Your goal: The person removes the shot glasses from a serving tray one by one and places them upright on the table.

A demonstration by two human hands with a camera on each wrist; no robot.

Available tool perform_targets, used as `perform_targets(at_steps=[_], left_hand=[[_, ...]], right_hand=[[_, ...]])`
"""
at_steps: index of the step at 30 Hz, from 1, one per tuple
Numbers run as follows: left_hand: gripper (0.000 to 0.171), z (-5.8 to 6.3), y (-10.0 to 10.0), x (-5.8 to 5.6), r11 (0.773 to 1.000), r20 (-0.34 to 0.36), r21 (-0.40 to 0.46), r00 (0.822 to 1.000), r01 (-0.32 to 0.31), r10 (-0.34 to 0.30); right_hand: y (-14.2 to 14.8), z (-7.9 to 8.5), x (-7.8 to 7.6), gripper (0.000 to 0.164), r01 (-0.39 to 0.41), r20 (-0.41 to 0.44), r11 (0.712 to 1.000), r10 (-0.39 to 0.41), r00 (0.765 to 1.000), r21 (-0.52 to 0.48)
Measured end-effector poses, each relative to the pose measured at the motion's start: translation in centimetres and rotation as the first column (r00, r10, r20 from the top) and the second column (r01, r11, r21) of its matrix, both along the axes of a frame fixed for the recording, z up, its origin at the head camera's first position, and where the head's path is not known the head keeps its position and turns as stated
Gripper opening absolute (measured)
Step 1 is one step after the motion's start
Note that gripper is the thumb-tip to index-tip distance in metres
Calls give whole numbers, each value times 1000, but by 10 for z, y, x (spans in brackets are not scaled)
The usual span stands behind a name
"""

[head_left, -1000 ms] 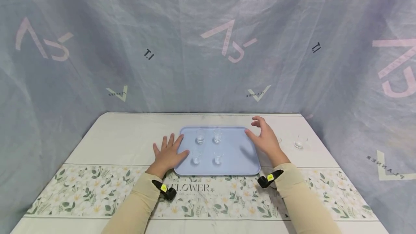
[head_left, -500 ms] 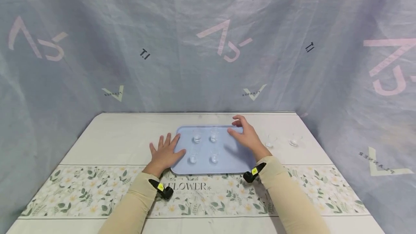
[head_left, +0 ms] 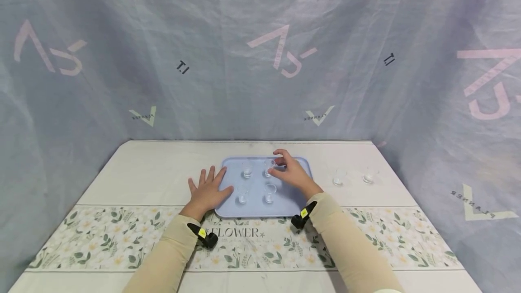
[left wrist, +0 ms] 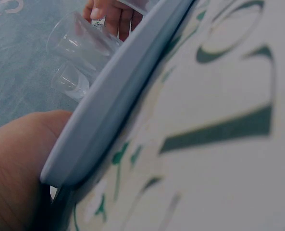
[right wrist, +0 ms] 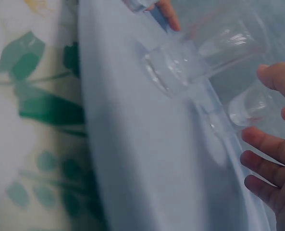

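A light blue tray [head_left: 256, 210] lies on the table with several small clear shot glasses upright on it in two rows. My left hand [head_left: 206, 193] is flat with fingers spread, its thumb and fingertips at the tray's left rim. Over the right half of the tray, my right hand [head_left: 295, 173] reaches in to the far-right glass [head_left: 268, 172]. Its thumb and fingers are parted around that glass, near its rim. The near-right glass [head_left: 269, 197] stands closer to the front edge. Farther left are the far-left glass [head_left: 247, 173] and the near-left glass [head_left: 243, 198].
Two more clear glasses, one [head_left: 338, 179] closer and one [head_left: 368, 177] farther off, stand on the white tabletop right of the tray. A floral strip [head_left: 163, 248] crosses the cloth in front. Grey printed curtains [head_left: 228, 94] enclose the back and sides.
My right hand has moved left from the tray's right edge to the far-right glass, uncovering a glass on the table. My left hand stays at the left rim. The view has shifted slightly.
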State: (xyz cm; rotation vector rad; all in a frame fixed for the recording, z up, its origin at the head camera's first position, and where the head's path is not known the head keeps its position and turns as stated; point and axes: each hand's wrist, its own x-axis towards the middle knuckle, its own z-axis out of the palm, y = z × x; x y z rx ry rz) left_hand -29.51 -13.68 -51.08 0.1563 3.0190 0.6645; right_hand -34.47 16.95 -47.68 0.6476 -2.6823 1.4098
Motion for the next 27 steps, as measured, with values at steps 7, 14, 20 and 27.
perform_targets(at_steps=[7,14,20,27], left_hand=[[81,9,5,5,1000,8,-13,1000,-6,6],[82,9,4,3,1000,6,-22,1000,-12,13],[82,8,3,1,999,6,-30,1000,-13,13],[82,8,5,1,999,9,-37,1000,-22,22]], right_hand=[[-8,-9,-1,61,40,-16,996,-39,999,82],[-13,-11,-3,56,65,-68,984,-55,996,166],[-13,-12,-4,49,86,-153,975,-55,987,207],[-13,-12,-3,49,75,-168,982,-46,985,175]])
